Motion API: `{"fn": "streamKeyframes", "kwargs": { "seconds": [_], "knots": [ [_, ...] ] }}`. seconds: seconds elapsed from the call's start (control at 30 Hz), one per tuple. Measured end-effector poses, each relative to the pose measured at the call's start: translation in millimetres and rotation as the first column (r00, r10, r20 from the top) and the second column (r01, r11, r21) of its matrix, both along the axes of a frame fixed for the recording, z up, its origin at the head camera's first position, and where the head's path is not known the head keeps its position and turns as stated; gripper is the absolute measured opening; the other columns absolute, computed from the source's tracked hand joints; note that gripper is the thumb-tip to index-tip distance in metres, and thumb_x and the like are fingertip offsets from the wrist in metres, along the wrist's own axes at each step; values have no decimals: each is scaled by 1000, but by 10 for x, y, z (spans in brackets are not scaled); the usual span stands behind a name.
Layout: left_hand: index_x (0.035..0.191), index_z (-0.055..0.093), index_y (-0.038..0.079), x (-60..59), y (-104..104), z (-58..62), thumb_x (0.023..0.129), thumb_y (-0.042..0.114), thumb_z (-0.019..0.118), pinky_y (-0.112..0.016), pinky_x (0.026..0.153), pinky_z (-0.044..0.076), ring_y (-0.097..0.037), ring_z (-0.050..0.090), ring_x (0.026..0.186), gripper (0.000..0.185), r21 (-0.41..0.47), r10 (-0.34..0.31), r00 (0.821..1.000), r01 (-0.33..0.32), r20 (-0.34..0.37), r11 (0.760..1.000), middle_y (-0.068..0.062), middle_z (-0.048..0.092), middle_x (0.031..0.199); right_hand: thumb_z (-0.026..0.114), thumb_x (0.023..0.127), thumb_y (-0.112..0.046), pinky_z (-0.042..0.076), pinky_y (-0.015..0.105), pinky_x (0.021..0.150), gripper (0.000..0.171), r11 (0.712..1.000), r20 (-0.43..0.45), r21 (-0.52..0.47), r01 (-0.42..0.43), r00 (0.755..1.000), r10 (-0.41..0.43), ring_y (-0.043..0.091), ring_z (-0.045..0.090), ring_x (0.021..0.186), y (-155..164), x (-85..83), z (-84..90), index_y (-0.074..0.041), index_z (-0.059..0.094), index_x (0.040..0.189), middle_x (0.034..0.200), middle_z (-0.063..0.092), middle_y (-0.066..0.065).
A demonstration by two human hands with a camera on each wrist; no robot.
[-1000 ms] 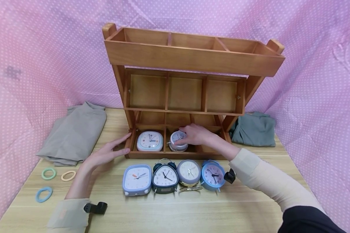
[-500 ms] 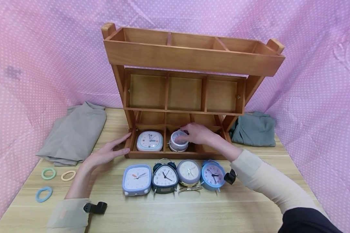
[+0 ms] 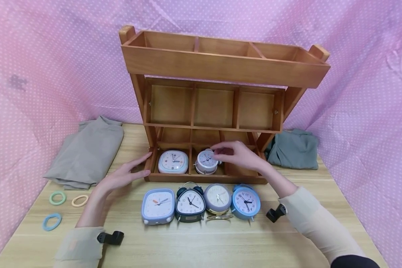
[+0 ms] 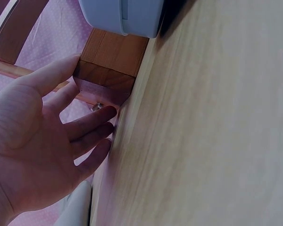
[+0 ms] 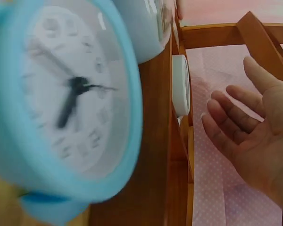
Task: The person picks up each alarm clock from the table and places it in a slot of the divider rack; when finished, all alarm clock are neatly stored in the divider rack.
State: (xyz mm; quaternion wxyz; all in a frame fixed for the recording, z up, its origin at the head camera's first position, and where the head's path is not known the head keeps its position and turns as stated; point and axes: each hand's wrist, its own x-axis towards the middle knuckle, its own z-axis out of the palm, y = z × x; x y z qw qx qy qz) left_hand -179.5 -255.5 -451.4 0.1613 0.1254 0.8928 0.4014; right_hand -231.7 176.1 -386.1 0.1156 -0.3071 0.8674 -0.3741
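A three-tier wooden shelf stands on the table. Its bottom tier holds a white square clock in the left compartment and a small round white clock in the middle one. My right hand hovers just right of the round clock, fingers relaxed and holding nothing. The right wrist view shows that hand with an open palm, apart from the white clock. My left hand lies flat with straight fingers against the shelf's front left corner.
Several clocks stand in a row before the shelf, from a light blue square one to a blue twin-bell one. Folded cloths lie at left and right. Three hair rings lie at the far left. Pink dotted fabric surrounds the table.
My right hand has let go of the round white clock and drawn back to the right. The clock now stands alone in the middle compartment. The left hand has not moved.
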Motion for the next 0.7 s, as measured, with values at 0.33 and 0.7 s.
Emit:
{"fn": "streamKeyframes", "kwargs": {
  "seconds": [0.33,0.7],
  "knots": [
    [165,22,33,4,6,9,103,51,55,-76,120,18,-50,17,157,72,-9,-14,1000,14,-13,1000,-18,19,172,78,93,-19,60,39,99,47,989,35,-95,-115,992,119,18,70,111,457,387,-85,-15,65,137,122,73,14],
    [165,24,33,6,8,15,103,50,57,-76,120,19,-50,18,156,73,2,-13,1000,13,-20,1000,-19,21,171,85,86,-26,55,40,108,68,963,99,29,-270,959,266,26,66,124,744,620,-254,-13,56,147,135,70,6]
  ]
}}
